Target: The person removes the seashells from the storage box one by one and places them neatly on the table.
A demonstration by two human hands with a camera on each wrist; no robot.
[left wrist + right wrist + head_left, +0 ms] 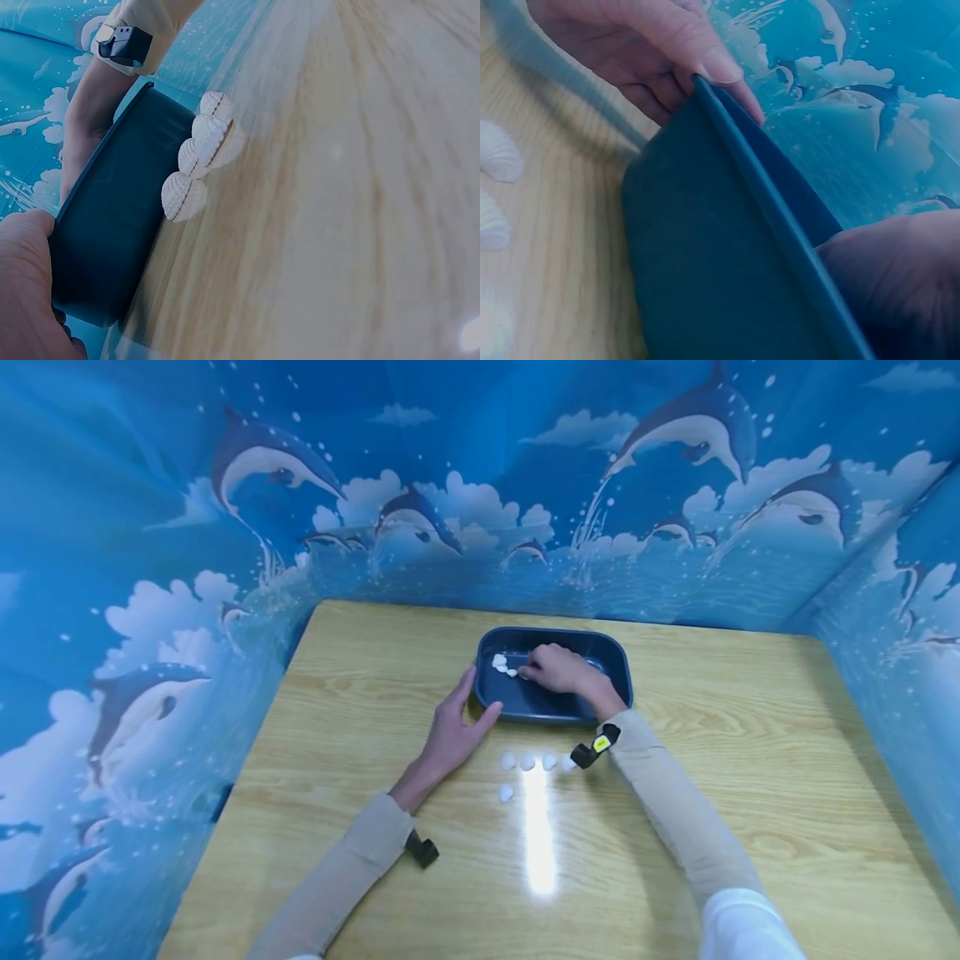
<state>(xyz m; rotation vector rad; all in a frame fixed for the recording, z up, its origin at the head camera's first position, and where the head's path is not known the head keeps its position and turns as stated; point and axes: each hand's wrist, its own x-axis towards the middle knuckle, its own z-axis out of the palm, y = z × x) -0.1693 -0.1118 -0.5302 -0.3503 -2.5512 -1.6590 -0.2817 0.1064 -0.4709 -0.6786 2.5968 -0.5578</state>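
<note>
A dark blue rectangular tub [536,703] stands on the wooden table with a few small white seashells [500,662] at its left end. My left hand [453,732] grips the tub's near left corner; in the right wrist view its thumb [721,66] lies at the rim, other fingers bent below. My right hand [558,670] reaches down inside the tub, fingers bent, tips beside the shells. Whether it pinches a shell is hidden. On the table before the tub lie several ribbed white seashells [178,194] in a row, with one seashell [506,792] nearer me.
The wooden table [750,760] carries a bright light reflection in front of the tub. A dolphin-printed blue curtain [465,485] borders the table at the back and both sides. Black cameras are strapped to both wrists, the right one [592,750] just above the shell row.
</note>
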